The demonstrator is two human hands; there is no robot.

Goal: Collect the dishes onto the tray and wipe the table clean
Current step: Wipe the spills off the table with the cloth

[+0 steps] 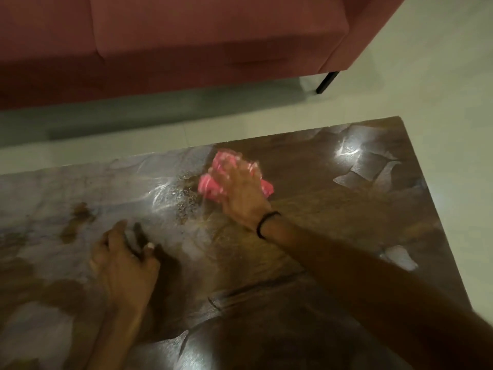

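Observation:
A crumpled pink cloth (213, 182) lies on the dark, glossy stone-patterned table (333, 209), near its far edge. My right hand (241, 190) presses down on the cloth, its fingers blurred over the fabric. A patch of scattered crumbs or droplets (184, 198) sits just left of the cloth. My left hand (124, 263) rests on the table nearer to me, fingers spread and relaxed, holding nothing. No dishes or tray are in view.
A pink sofa (186, 36) with a black leg (326, 82) stands beyond the table, across a strip of pale floor (426, 76). The table's right edge (437, 209) runs diagonally toward me. Light glare spots mark the tabletop.

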